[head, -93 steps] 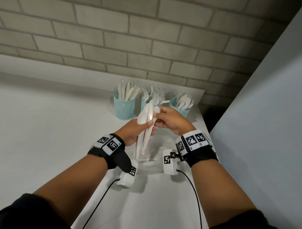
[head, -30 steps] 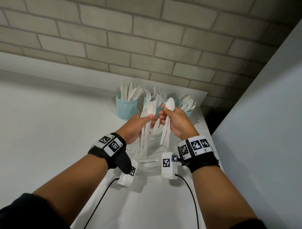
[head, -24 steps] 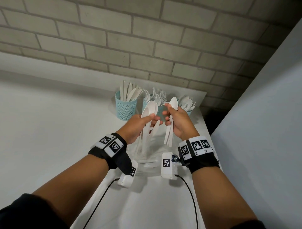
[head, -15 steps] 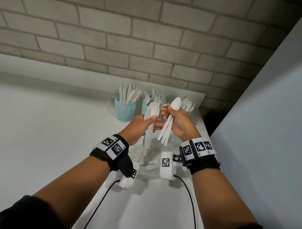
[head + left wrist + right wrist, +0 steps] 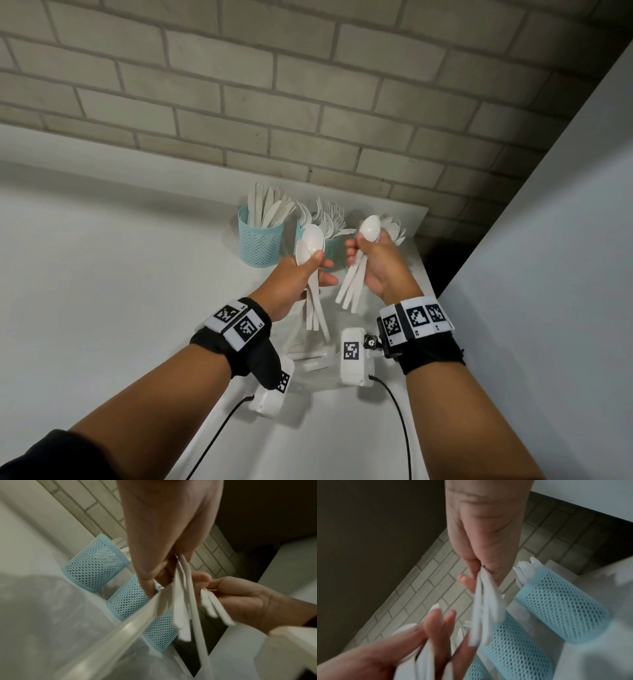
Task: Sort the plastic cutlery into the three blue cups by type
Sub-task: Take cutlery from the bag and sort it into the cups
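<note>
My left hand (image 5: 317, 262) grips a bunch of white plastic spoons (image 5: 310, 241), bowls up, handles (image 5: 181, 601) hanging down. My right hand (image 5: 359, 246) grips a second bunch of spoons (image 5: 370, 228), whose handles (image 5: 349, 287) fan out down and to the left. Both hands hover just in front of three blue mesh cups. The left cup (image 5: 260, 240) holds knives, and the middle cup (image 5: 330, 246) holds forks. The right cup's spoons (image 5: 397, 229) show behind my right hand; the cup itself is hidden there but shows in the right wrist view (image 5: 561, 615).
A clear plastic container (image 5: 313, 356) with a few white pieces lies on the white table (image 5: 102, 291) under my hands. A brick wall (image 5: 308, 102) stands right behind the cups. A grey panel (image 5: 548, 274) rises at the right, past the table's edge.
The single bunch of spoons held by both hands has been split in two. My hands have drawn apart, the right one carrying its spoons right, in front of the right cup.
</note>
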`<move>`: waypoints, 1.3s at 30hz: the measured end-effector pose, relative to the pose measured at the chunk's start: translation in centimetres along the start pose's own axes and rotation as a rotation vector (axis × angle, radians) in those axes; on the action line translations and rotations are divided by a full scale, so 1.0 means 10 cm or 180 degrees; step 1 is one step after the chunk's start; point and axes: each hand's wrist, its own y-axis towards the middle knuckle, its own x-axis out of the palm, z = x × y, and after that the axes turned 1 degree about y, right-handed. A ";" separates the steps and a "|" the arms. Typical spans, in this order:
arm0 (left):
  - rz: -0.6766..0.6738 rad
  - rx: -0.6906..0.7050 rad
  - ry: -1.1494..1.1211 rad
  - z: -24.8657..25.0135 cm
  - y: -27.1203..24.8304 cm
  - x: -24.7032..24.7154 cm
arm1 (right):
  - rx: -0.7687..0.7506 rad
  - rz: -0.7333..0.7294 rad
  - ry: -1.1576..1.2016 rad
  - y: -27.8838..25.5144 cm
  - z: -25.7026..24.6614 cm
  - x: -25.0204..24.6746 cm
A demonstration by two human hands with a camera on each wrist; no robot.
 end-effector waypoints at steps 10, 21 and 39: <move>-0.0126 -0.0264 -0.0330 -0.04 0.03 -0.02 | -0.1708 0.1046 0.0829 0.49 -0.63 -0.12; -0.0361 -0.0469 -0.0430 -0.10 0.08 -0.07 | -0.1470 0.0905 -0.0691 0.93 -0.23 -0.35; -0.0523 -0.0628 -0.0761 -0.09 0.07 -0.07 | -0.1535 0.0783 -0.1384 0.96 -0.26 -0.49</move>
